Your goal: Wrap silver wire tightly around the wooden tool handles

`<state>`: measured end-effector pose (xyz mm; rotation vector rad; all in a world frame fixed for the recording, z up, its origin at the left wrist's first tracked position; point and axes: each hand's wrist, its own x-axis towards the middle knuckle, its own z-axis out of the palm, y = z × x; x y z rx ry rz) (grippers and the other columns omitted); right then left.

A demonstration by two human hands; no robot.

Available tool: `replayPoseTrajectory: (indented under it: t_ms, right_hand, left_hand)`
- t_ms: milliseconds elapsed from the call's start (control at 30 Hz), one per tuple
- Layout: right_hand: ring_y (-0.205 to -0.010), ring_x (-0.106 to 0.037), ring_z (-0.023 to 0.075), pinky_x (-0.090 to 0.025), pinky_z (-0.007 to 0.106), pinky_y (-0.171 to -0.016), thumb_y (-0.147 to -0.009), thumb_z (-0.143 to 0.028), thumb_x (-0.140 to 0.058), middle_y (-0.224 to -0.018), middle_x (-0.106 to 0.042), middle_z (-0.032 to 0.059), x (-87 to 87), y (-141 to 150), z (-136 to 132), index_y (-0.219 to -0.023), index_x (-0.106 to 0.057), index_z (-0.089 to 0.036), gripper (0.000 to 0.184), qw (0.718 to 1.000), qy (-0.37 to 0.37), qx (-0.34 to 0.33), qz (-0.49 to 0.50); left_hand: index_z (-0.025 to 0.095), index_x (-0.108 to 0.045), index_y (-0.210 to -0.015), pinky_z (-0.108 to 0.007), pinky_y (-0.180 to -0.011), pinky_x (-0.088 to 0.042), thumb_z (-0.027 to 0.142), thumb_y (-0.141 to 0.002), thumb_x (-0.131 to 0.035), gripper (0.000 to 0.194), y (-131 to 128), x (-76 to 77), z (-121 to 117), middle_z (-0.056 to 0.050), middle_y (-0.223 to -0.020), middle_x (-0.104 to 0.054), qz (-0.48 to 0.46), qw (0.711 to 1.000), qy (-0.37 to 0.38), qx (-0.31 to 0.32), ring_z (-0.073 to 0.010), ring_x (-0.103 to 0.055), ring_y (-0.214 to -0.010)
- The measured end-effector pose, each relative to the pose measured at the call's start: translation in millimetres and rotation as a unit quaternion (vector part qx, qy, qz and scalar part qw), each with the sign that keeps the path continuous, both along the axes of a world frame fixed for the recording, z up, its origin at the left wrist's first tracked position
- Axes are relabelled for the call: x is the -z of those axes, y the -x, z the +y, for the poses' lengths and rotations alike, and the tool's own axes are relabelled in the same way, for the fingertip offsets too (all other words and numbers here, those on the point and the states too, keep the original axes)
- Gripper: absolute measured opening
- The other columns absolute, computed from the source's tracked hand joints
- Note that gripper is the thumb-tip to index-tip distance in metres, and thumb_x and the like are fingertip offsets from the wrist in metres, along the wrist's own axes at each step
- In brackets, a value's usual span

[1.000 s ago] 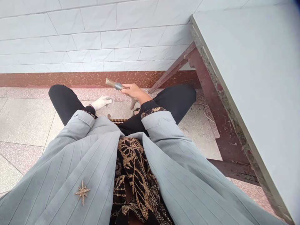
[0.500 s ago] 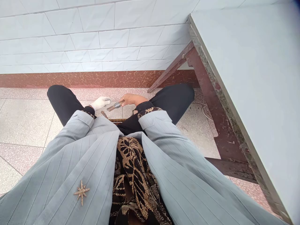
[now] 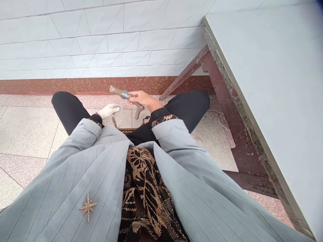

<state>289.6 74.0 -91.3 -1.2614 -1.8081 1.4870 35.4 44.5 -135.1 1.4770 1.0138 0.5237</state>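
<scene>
Biggest thing on my feed is the tiled wall [image 3: 75, 30], beyond the wire-wrapped stick [image 3: 116, 90], so I'll place everything off that stick. The speckled floor [image 3: 25, 131] runs below it. Well to the right of the stick is a table [image 3: 264, 67] with a pale top; neither hand is near it, so it's just background to me.

Below the stick in my view sits the grey jacket [image 3: 83, 161], cuffs turned back, probably to keep the sleeves out of the way. The black trousers [image 3: 67, 107] spread either side of the stick, knees wide, which I reckon leaves both hands room in the middle.

The stick is up in front of the lap, held on a slant. My operator's right hand [image 3: 142, 99] is clamped on it, between the wire coil [image 3: 124, 94] and the short angled stub. I'd guess the wire is there to bind the wood, and gripping behind it keeps the other end free of fingers.

The left hand [image 3: 109, 111] is just below the stick and not touching it, in a white glove, presumably for protection. Can't tell if its fingers are closed on anything. A striped edge [image 3: 127, 129] shows lower down. Smallest is a brown piece [image 3: 114, 122] under the stick, right by the glove; held or resting, I can't say.
</scene>
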Motion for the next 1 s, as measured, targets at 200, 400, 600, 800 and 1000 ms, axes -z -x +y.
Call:
replayPoseTrajectory:
  t_ms: [200,400,600,800,1000]
  right_hand:
    - [-0.099,-0.068,0.0228,-0.048,0.031,-0.086,-0.089,-0.021,-0.075,-0.109,-0.079,0.0073,14.5,8.2,-2.0,-0.128,-0.081,-0.024,0.040,0.928,-0.069,-0.055,-0.363]
    - [-0.092,-0.069,0.0188,-0.046,0.026,-0.081,-0.086,-0.014,-0.075,-0.108,-0.082,0.0025,11.7,10.9,-8.3,-0.132,-0.080,-0.026,0.048,0.897,-0.039,-0.235,-0.373]
    - [-0.090,-0.067,0.0187,-0.047,0.027,-0.084,-0.086,-0.016,-0.075,-0.108,-0.082,0.0056,7.9,5.3,-4.7,-0.140,-0.075,-0.021,0.054,0.919,-0.004,-0.241,-0.312]
    - [-0.079,-0.063,0.0153,-0.050,0.029,-0.083,-0.081,-0.019,-0.076,-0.089,-0.078,0.0025,-2.0,-3.6,-2.6,-0.133,-0.079,-0.021,0.052,0.965,0.040,-0.210,-0.153]
    - [-0.075,-0.059,0.0133,-0.054,0.027,-0.076,-0.093,-0.022,-0.064,-0.090,-0.072,0.0044,-6.5,4.1,-10.5,-0.136,-0.072,-0.016,0.044,0.997,0.039,-0.024,0.060]
  left_hand:
    - [0.012,-0.071,-0.090,-0.022,-0.057,-0.039,0.023,-0.091,-0.062,0.014,-4.9,-6.5,-6.7,0.002,-0.066,-0.055,0.080,0.995,0.008,0.062,-0.0086,-0.047,-0.057]
    - [0.012,-0.072,-0.088,-0.025,-0.064,-0.042,0.022,-0.087,-0.061,0.016,-1.7,2.0,-2.4,0.001,-0.069,-0.061,0.131,0.990,-0.036,0.029,-0.0101,-0.049,-0.060]
    - [0.011,-0.075,-0.096,-0.027,-0.069,-0.044,0.026,-0.087,-0.063,0.022,4.3,11.6,6.7,0.000,-0.075,-0.064,0.127,0.991,-0.040,-0.006,-0.0119,-0.053,-0.066]
    - [0.011,-0.072,-0.095,-0.026,-0.070,-0.045,0.030,-0.085,-0.073,0.021,6.4,7.5,7.0,-0.002,-0.078,-0.067,0.019,0.999,0.005,-0.037,-0.0112,-0.055,-0.068]
    - [0.012,-0.070,-0.090,-0.024,-0.059,-0.041,0.030,-0.091,-0.067,0.018,-0.1,-1.0,-0.1,0.001,-0.069,-0.059,-0.015,0.999,0.041,0.020,-0.0094,-0.050,-0.059]
